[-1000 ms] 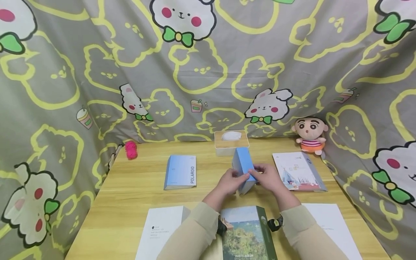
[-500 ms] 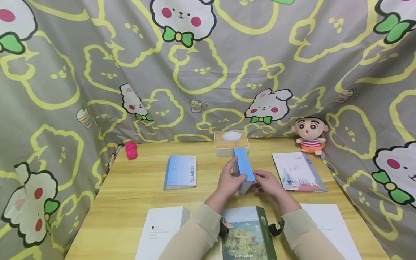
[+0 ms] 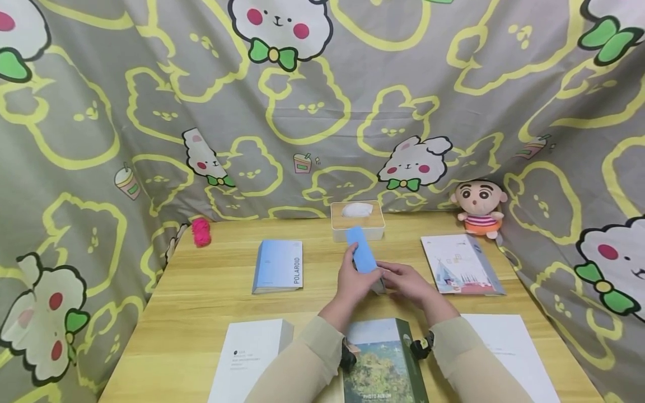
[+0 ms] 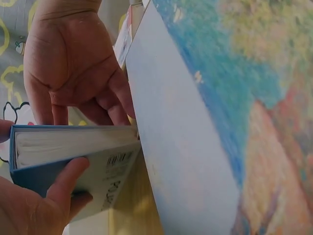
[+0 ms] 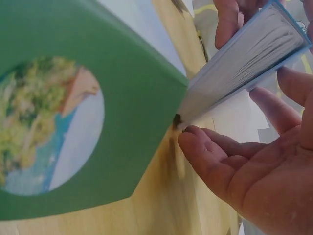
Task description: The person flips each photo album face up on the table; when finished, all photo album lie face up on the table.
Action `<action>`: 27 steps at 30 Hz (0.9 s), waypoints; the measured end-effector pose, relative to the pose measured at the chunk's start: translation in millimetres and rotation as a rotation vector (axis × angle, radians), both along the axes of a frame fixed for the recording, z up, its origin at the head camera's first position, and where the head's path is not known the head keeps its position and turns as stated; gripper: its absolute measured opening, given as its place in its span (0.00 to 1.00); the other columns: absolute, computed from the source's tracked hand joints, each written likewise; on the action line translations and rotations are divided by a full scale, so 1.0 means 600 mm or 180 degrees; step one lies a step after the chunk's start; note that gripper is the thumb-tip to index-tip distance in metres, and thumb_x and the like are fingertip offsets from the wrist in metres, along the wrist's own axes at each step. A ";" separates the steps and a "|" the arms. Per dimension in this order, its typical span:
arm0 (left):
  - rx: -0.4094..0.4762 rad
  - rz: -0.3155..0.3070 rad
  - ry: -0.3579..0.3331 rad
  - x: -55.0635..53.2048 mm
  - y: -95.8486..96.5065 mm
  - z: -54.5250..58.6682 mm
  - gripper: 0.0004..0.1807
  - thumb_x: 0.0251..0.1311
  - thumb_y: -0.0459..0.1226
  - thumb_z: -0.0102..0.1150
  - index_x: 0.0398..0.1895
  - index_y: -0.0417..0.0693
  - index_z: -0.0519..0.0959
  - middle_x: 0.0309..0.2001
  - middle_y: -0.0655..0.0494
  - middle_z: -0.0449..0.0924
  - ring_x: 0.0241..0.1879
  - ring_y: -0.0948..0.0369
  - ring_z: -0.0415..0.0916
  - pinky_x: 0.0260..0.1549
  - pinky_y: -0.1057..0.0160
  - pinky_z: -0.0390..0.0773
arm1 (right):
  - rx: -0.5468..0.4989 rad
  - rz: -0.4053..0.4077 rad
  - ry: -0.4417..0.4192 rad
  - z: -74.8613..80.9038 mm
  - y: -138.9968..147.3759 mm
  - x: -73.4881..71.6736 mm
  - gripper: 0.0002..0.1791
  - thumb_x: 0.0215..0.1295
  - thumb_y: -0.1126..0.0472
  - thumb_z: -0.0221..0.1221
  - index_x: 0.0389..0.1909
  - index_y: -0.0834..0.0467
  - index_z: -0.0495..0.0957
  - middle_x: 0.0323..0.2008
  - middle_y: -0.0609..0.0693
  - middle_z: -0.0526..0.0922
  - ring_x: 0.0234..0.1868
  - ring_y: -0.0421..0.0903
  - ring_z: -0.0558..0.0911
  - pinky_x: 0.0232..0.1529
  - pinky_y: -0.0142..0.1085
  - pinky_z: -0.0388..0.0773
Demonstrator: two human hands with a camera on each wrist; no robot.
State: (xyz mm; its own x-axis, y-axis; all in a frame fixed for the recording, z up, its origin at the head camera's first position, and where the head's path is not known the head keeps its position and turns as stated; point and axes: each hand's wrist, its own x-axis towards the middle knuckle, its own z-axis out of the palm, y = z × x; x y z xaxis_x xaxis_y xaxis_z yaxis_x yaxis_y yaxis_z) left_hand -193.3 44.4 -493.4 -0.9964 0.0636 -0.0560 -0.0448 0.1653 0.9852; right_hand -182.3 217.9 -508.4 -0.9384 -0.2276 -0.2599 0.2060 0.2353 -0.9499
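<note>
A blue photo album [image 3: 364,254] stands on end above the table, its spine tilted in the head view. My left hand [image 3: 353,285] grips it, fingers on the far-left side and thumb near the spine's lower end. In the left wrist view the album [image 4: 110,171] shows white pages and a back cover with a barcode. My right hand [image 3: 410,282] is at its right side. Seen from the right wrist, the right hand [image 5: 269,166] has loosely extended fingers, with fingertips at the cover and the palm apart from it. Part of the album is hidden behind the left hand.
A Polaroid album [image 3: 279,266] lies to the left, an illustrated album [image 3: 458,266] to the right. In front lie a green-spined photo album [image 3: 378,364] and white albums [image 3: 252,352] [image 3: 514,347]. Behind are a tissue box [image 3: 358,221], plush doll [image 3: 480,207] and pink yarn [image 3: 201,232].
The blue album has shifted left and its top leans further left. My right hand has moved left with it, and its thumb has come off the spine since a second ago.
</note>
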 end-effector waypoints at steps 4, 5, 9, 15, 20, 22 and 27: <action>0.0107 -0.0032 -0.0174 -0.003 -0.005 -0.005 0.59 0.50 0.37 0.74 0.85 0.52 0.52 0.79 0.34 0.58 0.71 0.37 0.64 0.66 0.38 0.73 | 0.0173 -0.0061 0.0097 0.000 -0.003 0.000 0.29 0.83 0.55 0.56 0.77 0.63 0.69 0.70 0.69 0.74 0.65 0.65 0.79 0.56 0.55 0.83; 0.0137 -0.0042 -0.0213 -0.004 -0.007 -0.006 0.60 0.50 0.37 0.73 0.86 0.51 0.50 0.79 0.34 0.57 0.71 0.37 0.64 0.66 0.37 0.73 | 0.0224 -0.0086 0.0113 -0.001 -0.004 0.000 0.29 0.82 0.54 0.57 0.77 0.62 0.70 0.69 0.69 0.75 0.60 0.64 0.81 0.51 0.52 0.85; 0.0290 -0.0071 -0.0283 -0.011 -0.021 -0.011 0.61 0.46 0.32 0.70 0.85 0.45 0.47 0.76 0.33 0.59 0.69 0.37 0.66 0.64 0.38 0.75 | 0.0476 -0.0119 0.0237 -0.006 -0.006 -0.001 0.29 0.79 0.54 0.62 0.75 0.61 0.73 0.69 0.70 0.75 0.59 0.65 0.81 0.43 0.45 0.85; 0.0260 -0.0092 -0.0310 -0.019 -0.044 -0.021 0.55 0.48 0.30 0.72 0.81 0.36 0.54 0.71 0.30 0.68 0.66 0.39 0.75 0.63 0.45 0.79 | 0.0759 0.0016 0.0509 -0.015 -0.002 -0.003 0.29 0.73 0.59 0.67 0.72 0.63 0.75 0.71 0.71 0.72 0.68 0.73 0.74 0.57 0.57 0.83; -0.0137 -0.0013 -0.0358 -0.017 -0.055 -0.028 0.52 0.51 0.34 0.73 0.80 0.35 0.59 0.73 0.32 0.69 0.68 0.40 0.73 0.67 0.46 0.75 | 0.0871 0.0123 0.0593 -0.021 0.004 -0.005 0.27 0.70 0.63 0.69 0.69 0.63 0.78 0.69 0.67 0.76 0.65 0.74 0.76 0.62 0.61 0.79; -0.0316 -0.0024 -0.0352 -0.017 -0.058 -0.030 0.51 0.53 0.35 0.72 0.80 0.34 0.60 0.73 0.32 0.69 0.70 0.39 0.71 0.69 0.44 0.72 | 0.0925 0.0142 0.0577 -0.024 0.005 -0.006 0.26 0.70 0.64 0.69 0.68 0.62 0.80 0.69 0.65 0.77 0.65 0.73 0.77 0.63 0.61 0.78; -0.0678 -0.0079 -0.0476 -0.015 -0.065 -0.034 0.46 0.59 0.37 0.71 0.79 0.32 0.62 0.74 0.32 0.67 0.73 0.37 0.67 0.72 0.42 0.68 | 0.1077 0.0156 0.0552 -0.027 0.005 -0.008 0.25 0.69 0.63 0.70 0.66 0.58 0.82 0.69 0.64 0.77 0.64 0.71 0.77 0.62 0.61 0.78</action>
